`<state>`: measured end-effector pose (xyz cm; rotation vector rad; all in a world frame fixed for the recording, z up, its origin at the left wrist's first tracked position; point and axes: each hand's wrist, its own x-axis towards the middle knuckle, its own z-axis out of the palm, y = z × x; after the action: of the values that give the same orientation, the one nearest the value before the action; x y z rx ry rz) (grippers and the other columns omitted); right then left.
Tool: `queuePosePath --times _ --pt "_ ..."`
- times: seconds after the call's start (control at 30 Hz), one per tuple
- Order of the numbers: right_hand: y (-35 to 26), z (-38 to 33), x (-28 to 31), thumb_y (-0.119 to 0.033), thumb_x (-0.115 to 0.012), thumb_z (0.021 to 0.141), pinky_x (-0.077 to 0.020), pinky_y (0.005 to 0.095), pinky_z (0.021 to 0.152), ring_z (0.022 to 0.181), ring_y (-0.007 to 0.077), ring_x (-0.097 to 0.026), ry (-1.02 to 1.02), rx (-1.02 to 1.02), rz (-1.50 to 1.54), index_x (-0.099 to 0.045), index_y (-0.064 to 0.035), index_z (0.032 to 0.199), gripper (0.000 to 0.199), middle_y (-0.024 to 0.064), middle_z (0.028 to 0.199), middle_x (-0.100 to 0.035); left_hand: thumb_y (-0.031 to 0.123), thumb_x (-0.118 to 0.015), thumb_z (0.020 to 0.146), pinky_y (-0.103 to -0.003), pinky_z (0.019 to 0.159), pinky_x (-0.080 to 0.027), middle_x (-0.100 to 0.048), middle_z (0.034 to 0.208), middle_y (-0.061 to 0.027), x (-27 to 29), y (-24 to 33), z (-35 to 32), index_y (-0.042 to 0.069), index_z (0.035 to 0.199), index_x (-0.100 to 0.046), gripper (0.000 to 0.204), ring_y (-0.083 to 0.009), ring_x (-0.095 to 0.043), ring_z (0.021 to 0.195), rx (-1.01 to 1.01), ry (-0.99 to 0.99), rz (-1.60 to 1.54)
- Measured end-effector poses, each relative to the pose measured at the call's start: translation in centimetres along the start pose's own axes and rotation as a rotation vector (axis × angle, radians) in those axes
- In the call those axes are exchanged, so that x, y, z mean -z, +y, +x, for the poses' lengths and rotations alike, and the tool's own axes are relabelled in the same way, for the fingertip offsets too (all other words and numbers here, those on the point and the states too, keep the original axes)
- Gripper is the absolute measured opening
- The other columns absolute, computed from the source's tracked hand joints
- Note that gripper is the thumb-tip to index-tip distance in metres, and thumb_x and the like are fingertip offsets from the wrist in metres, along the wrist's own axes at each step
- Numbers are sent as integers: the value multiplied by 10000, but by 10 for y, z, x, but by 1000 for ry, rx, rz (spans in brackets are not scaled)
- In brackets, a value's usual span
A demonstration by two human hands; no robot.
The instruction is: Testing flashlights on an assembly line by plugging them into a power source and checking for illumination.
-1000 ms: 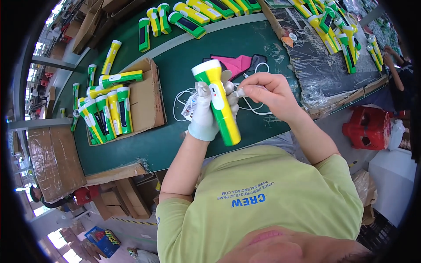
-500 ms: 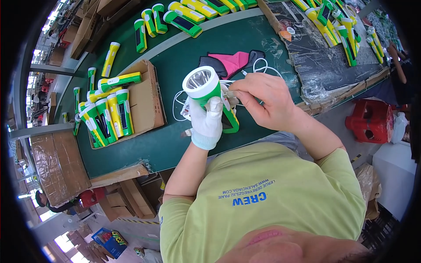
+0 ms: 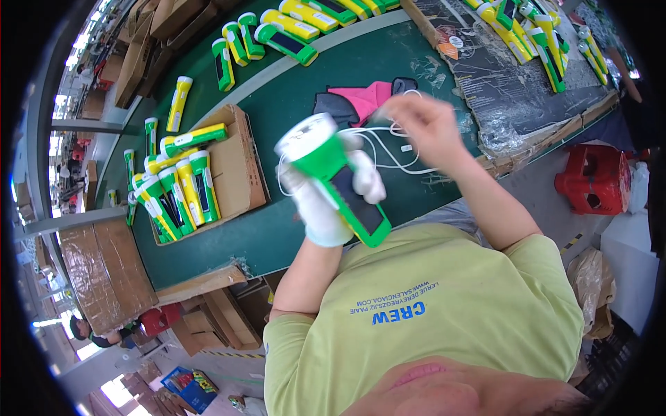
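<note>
My left hand [image 3: 320, 208], in a white glove, is closed around a green flashlight [image 3: 331, 170] with a white head and a dark panel on its side. The flashlight is tilted, its head up and to the left, slightly blurred. My bare right hand [image 3: 424, 125] is off to its right, above a white cable [image 3: 395, 165]. Motion smears its fingertips, so I cannot tell whether they hold anything. Just behind the hands lies a pink and dark grey cloth [image 3: 362, 102] on the green table.
At the left stands an open cardboard box [image 3: 239, 163] with several green and yellow flashlights. More flashlights [image 3: 288, 43] lie in a row at the far side. A dark cardboard sheet [image 3: 496, 104] with flashlights is at the right. A red stool [image 3: 590, 182] stands on the floor beyond.
My right hand has moved away from the flashlight, up and to the right. The flashlight has turned in my left hand, so its dark panel now shows.
</note>
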<state>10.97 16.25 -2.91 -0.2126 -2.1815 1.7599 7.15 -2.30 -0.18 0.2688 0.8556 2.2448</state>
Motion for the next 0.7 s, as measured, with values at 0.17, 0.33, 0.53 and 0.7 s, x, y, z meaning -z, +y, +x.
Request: queuePosePath --times 0.17,0.33,0.53,0.7 --pt "-6 -13 41 -100 -820 711 -450 211 679 762 47 -543 114 7 177 -585 -58 1011 384 -31 901 -577 402 -649 892 -401 876 -438 -511 992 -59 16 12 16 115 1092 -464 396 -198 -516 914 -379 144 89" --pt "-36 -33 8 -344 -863 642 -525 342 663 804 254 -677 -274 163 -588 -608 -86 1111 593 129 892 -653 378 -670 884 -456 1022 -397 -515 1201 -92 -23 -20 24 102 1242 -432 511 -261 -532 1121 -299 69 274" --pt "-29 27 145 -278 -694 853 -498 280 724 809 144 -637 447 268 -91 -632 -15 1005 309 66 892 -652 255 -613 923 -380 992 -438 -456 1334 -166 -3 26 45 28 1415 -314 619 -276 -498 1218 -182 134 628" --pt "32 72 223 -584 -623 815 -491 450 819 974 372 -639 532 -33 -889 -565 -21 1151 659 229 985 -659 170 -613 921 -336 996 -414 -499 1282 -105 32 60 96 4 1331 -425 480 -220 -509 1177 -134 65 1015"
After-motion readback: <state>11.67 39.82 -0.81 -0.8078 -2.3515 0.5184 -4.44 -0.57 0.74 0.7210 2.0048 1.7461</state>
